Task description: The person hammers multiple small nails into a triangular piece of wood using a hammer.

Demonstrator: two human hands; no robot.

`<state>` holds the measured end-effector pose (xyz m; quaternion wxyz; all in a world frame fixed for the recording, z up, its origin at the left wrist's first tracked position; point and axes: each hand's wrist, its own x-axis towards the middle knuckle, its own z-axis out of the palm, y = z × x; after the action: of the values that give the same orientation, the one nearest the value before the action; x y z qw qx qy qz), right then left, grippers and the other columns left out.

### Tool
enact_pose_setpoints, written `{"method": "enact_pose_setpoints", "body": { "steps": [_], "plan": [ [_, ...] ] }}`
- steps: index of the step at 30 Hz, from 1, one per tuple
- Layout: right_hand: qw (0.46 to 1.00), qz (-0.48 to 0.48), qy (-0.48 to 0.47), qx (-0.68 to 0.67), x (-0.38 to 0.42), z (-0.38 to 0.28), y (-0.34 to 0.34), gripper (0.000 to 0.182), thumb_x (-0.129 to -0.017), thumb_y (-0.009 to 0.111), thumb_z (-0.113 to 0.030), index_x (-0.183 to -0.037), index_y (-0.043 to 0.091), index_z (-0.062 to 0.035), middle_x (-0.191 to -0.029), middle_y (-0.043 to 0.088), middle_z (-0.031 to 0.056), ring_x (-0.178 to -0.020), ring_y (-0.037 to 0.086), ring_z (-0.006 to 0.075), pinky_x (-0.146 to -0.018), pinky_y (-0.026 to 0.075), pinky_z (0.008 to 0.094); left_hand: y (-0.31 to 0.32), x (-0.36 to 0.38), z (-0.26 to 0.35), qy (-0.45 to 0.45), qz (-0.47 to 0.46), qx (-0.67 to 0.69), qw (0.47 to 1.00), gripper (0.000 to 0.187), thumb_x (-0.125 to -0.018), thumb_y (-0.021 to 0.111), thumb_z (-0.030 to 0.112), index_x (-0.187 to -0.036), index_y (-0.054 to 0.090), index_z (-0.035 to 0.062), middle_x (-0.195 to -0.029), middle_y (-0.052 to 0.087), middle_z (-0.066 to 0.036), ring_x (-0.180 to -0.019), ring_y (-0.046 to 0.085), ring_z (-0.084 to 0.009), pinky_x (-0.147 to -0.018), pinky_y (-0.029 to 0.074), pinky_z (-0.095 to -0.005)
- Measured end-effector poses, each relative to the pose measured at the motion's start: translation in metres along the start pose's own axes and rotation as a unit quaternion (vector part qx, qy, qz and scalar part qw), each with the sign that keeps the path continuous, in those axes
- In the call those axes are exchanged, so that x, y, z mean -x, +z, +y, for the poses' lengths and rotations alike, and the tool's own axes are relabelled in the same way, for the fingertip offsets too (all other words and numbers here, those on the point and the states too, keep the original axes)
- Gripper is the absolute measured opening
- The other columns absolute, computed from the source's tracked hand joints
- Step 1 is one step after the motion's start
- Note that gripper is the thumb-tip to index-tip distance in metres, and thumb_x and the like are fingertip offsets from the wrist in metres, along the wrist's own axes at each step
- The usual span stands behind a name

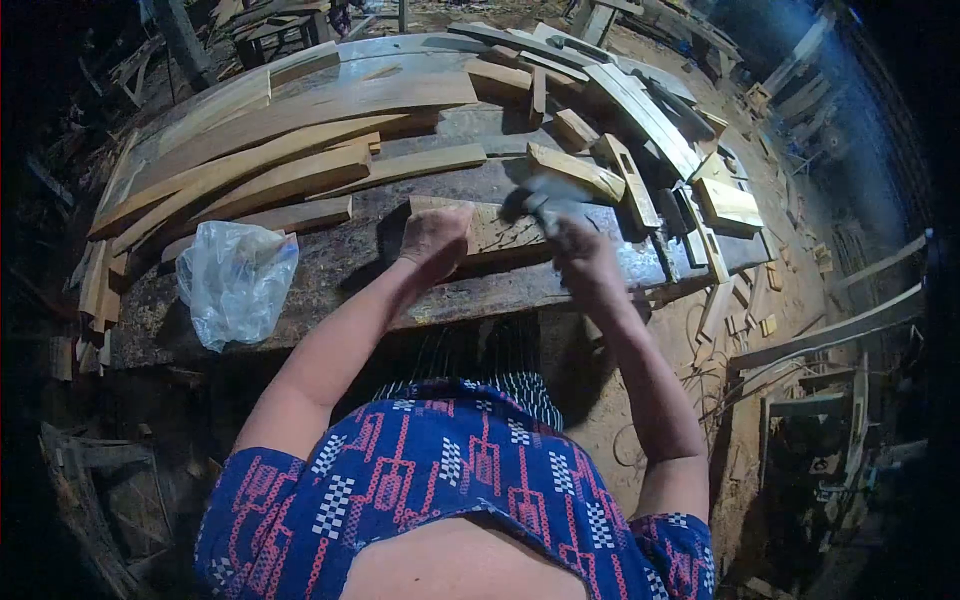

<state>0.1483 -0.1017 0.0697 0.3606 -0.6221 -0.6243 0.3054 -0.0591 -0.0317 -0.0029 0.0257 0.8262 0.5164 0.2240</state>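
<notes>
A short wooden block point(500, 232) lies crosswise near the front edge of the workbench, with dark marks on its upper face. My left hand point(437, 238) is closed over the left end of this block; whether its fingers pinch anything small is hidden. Gripped in my right hand point(585, 258) is a hammer point(545, 198), its grey head smeared by motion above the block's right end. The handle is mostly hidden by my fingers.
The dark workbench point(350, 275) carries long boards point(300, 120) at the left and back. A clear plastic bag point(237, 285) sits at the front left. Mortised wood pieces point(628, 182) and other timber crowd the right side. Wood scraps point(745, 320) litter the ground.
</notes>
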Motion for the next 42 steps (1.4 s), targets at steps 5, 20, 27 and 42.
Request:
{"method": "enact_pose_setpoints", "body": {
  "steps": [5, 20, 27, 42],
  "plan": [
    [0.998, -0.031, 0.014, -0.052, -0.002, -0.012, -0.009, 0.026, -0.089, 0.06, -0.028, -0.107, 0.063, -0.0085, -0.061, 0.048, -0.0043, -0.049, 0.041, 0.0032, -0.042, 0.032, 0.0188, -0.001, -0.001, 0.001, 0.004, -0.007, 0.004, 1.0, 0.016, -0.086, 0.046, 0.019, -0.091, 0.057, 0.0087, -0.08, 0.063, -0.017, -0.077, 0.063, -0.0349, -0.065, 0.05, -0.0455],
    [0.994, -0.003, -0.019, -0.104, -0.001, -0.049, -0.022, 0.029, -0.09, 0.057, -0.03, -0.1, 0.061, -0.0034, -0.069, 0.055, 0.0131, -0.066, 0.049, 0.0126, -0.062, 0.043, 0.0315, 0.005, 0.002, 0.001, -0.008, 0.065, 0.107, 0.992, 0.022, -0.087, 0.045, 0.026, -0.088, 0.059, 0.0098, -0.082, 0.062, -0.018, -0.08, 0.062, -0.0356, -0.067, 0.049, -0.0462],
    [0.983, -0.023, -0.108, 0.147, -0.012, 0.005, -0.001, 0.024, -0.091, 0.057, -0.027, -0.094, 0.062, -0.0045, -0.061, 0.047, -0.0027, -0.051, 0.038, 0.0063, -0.046, 0.033, 0.0257, 0.008, -0.006, 0.0, 0.002, -0.015, -0.013, 1.0, 0.018, -0.086, 0.047, 0.022, -0.095, 0.056, 0.0094, -0.08, 0.063, -0.016, -0.078, 0.063, -0.0337, -0.066, 0.049, -0.0454],
    [0.999, 0.016, -0.029, 0.004, -0.008, -0.017, 0.007, 0.029, -0.088, 0.058, -0.031, -0.099, 0.062, -0.0042, -0.071, 0.059, 0.0181, -0.069, 0.059, 0.0306, -0.065, 0.044, 0.0383, 0.009, 0.003, 0.0, 0.058, 0.085, 0.012, 0.995, 0.012, -0.082, 0.048, 0.011, -0.089, 0.057, 0.0084, -0.077, 0.063, -0.014, -0.071, 0.063, -0.0355, -0.059, 0.051, -0.0439]
  ]
}}
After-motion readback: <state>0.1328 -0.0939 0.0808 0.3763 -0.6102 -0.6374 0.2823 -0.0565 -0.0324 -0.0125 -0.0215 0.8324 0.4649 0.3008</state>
